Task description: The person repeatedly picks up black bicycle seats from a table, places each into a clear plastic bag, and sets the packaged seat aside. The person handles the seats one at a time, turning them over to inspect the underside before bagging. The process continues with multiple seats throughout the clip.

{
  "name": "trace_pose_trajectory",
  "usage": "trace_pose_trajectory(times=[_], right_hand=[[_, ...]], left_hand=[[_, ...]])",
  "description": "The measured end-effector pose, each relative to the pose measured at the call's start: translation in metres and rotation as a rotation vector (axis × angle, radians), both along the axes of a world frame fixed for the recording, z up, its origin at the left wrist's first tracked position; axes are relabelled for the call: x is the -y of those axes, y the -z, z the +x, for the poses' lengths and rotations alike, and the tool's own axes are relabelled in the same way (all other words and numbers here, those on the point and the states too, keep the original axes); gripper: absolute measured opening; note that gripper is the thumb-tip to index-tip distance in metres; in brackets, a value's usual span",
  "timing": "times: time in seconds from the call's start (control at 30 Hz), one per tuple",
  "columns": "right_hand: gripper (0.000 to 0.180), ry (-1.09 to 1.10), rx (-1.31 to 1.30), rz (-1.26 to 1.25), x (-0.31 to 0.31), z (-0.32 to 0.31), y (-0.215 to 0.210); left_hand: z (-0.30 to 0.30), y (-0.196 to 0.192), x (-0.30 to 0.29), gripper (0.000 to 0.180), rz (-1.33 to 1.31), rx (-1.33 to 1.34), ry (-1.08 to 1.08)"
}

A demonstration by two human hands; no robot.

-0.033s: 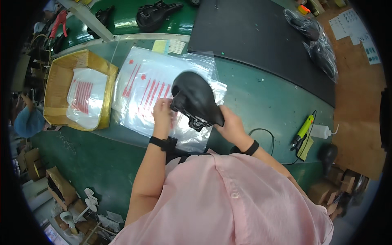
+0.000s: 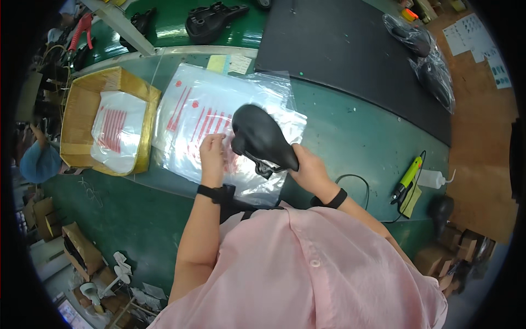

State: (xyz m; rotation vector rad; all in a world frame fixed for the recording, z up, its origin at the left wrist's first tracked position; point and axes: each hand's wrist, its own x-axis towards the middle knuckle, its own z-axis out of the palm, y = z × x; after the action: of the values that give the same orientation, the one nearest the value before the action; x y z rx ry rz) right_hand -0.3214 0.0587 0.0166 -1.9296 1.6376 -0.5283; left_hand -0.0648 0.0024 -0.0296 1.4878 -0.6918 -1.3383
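Observation:
A black bicycle saddle (image 2: 258,131) is tilted above the stack of clear plastic bags with red print (image 2: 192,118). My right hand (image 2: 311,169) grips its narrow nose end, and the wide rear points up and to the left. Metal rails (image 2: 264,166) show along its underside. Just left of the saddle, my left hand (image 2: 212,154) is over the bags with its fingers apart and slightly bent, holding nothing. Whether its fingertips touch the top bag I cannot tell.
A yellow box (image 2: 82,118) with printed bags (image 2: 115,131) stands left. Behind are a black mat (image 2: 329,49), wrapped saddles (image 2: 433,77) and another saddle (image 2: 211,22) on a green surface. To the right lie a green corded tool (image 2: 408,174) and a white squeeze bottle (image 2: 433,178).
My left hand has come away from the saddle's side, slightly to the left. The saddle has dipped a little in my right hand.

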Motion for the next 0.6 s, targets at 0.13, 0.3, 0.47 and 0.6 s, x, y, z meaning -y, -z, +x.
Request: trace_pose_trajectory(times=[0.13, 0.3, 0.47, 0.6], right_hand=[[0.057, -0.146, -0.136, 0.080, 0.010, 0.003, -0.006], [0.055, -0.068, 0.241, 0.498, 0.028, -0.005, -0.025], [0.056, 0.395, 1.140, 0.714, 0.005, -0.012, -0.014], [0.064, 0.559, 0.830, 0.484, 0.031, -0.002, -0.021]], left_hand=[[0.006, -0.079, 0.016, 0.018, -0.214, -0.053, 0.089], [-0.040, -0.144, -0.012, 0.013, -0.615, 0.506, 0.930], [-0.046, -0.129, -0.025, 0.015, -0.393, 0.184, 1.058], [-0.156, -0.135, -0.051, 0.031, -0.676, 0.019, 1.430]])
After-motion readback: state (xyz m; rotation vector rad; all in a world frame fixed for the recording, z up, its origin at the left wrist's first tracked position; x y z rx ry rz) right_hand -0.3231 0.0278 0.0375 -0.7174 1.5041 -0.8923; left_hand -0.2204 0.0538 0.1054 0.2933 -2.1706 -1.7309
